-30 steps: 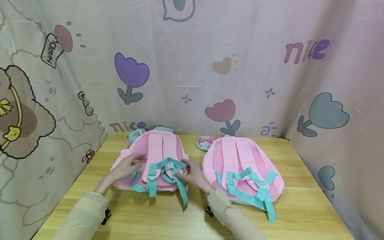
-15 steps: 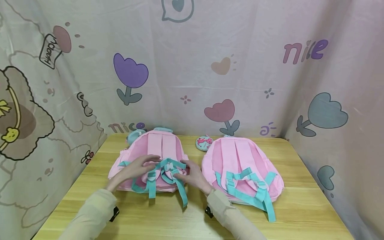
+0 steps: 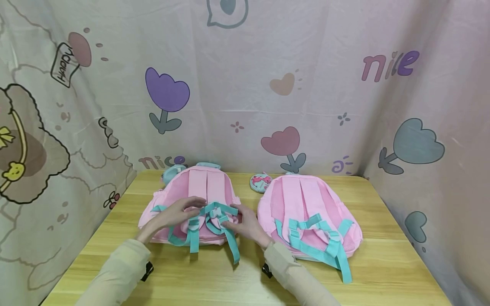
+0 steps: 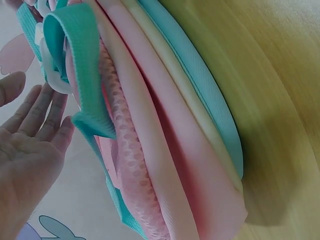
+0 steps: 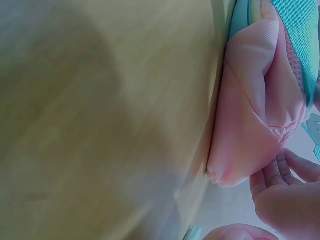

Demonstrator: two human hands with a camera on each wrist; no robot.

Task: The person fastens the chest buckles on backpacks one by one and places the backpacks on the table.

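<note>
A pink backpack with teal straps lies back-side up on the table, left of centre. My left hand reaches over its lower left part, fingers straight and close to the strap buckles. In the left wrist view that hand shows its palm, with fingertips beside a white buckle. My right hand is at the backpack's lower right, thumb and index finger spread beside the teal straps. The right wrist view has its fingers loosely bent by the pink side; whether they touch it is unclear.
A second pink backpack with teal straps lies to the right, also back-side up. A round teal and pink pouch sits behind it. Another round light-blue item shows behind the left backpack. Printed curtains surround the wooden table.
My left hand has moved right across the backpack toward the strap buckles, then held still. My right hand stays in place. Both backpacks lie where they were.
</note>
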